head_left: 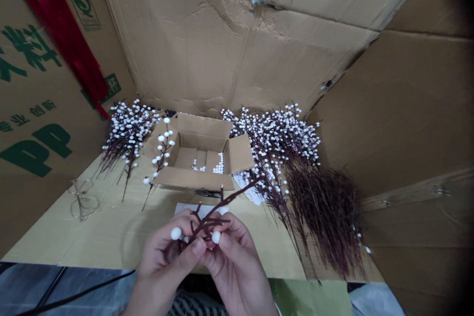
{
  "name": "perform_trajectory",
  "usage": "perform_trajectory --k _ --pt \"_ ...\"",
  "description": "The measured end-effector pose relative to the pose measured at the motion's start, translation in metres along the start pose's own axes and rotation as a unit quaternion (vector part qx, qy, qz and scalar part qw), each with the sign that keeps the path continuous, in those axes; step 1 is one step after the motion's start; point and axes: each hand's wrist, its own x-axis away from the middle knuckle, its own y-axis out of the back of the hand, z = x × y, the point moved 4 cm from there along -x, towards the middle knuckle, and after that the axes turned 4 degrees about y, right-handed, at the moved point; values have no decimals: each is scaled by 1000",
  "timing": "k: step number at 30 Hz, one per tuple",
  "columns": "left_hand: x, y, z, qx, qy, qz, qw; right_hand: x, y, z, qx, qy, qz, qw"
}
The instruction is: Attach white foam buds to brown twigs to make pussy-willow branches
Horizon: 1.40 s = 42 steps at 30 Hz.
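Between both hands, close to me, is a dark brown artificial twig (222,202) with short side stems, most of them bare. My left hand (168,252) pinches the twig's lower part between thumb and fingers. One white berry (176,233) shows beside the left fingers. My right hand (239,252) pinches another white berry (216,237) between thumb and forefinger, right at a side stem; whether it sits on the stem tip I cannot tell. Behind the hands stands an open cardboard box (192,177) with loose white berries (218,164) inside.
A berry branch (161,153) leans on the box's left side. Bundles of berry branches lie left (129,128) and right (274,133). Bare brown twigs (326,212) are heaped at right. Eyeglasses (83,202) rest on the left. Dark scissors (207,193) lie before the box. Cardboard walls (237,54) surround the table.
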Motion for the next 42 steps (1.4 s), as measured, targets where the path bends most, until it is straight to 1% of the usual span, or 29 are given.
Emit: perform_trajectory --k 6,15,21,27,32,36,39,42 --pt "-1 1 2 -19 -10 7 1000 0 -2 0 -3 4 -15 1000" --pt "-1 0 4 -44 -5 25 999 -2 -2 1 -10 8 -18 1000" --pt "-4 -3 4 -30 15 15 999 -2 -2 0 0 -1 -11 1000" --pt "-3 0 6 0 47 -31 998 -2 -2 2 10 -3 -21 1000" --pt "-2 0 6 3 48 -25 999 -1 -1 2 16 -1 -29 999" --pt "-2 0 7 2 48 -32 998 -1 4 1 36 2 -26 999" --pt "-8 -2 7 -7 28 -27 999 -5 7 5 69 22 -27 997" --pt "-22 -5 1 -43 -29 -23 998 -16 8 15 126 71 -54 988"
